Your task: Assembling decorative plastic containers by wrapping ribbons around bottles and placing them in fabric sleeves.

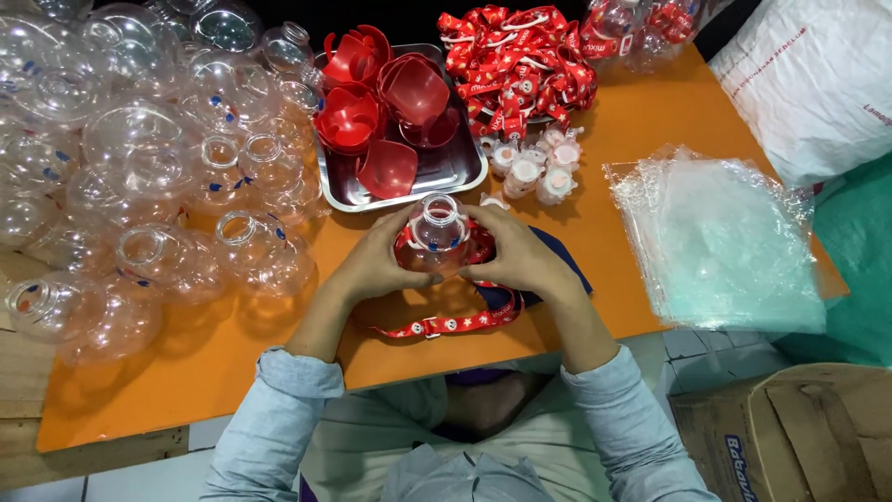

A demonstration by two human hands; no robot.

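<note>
Two hands (376,265) (520,258), one clear bottle (437,232), one red strap (446,323)

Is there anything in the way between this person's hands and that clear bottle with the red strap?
Nothing visible. Both the left hand and the right hand already touch the clear bottle, one on each side, over the orange table. The red strap loops around the bottle and trails toward the person, not between hands and bottle.

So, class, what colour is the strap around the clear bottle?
Red strap with small white marks, on the clear plastic bottle; head view.
</note>
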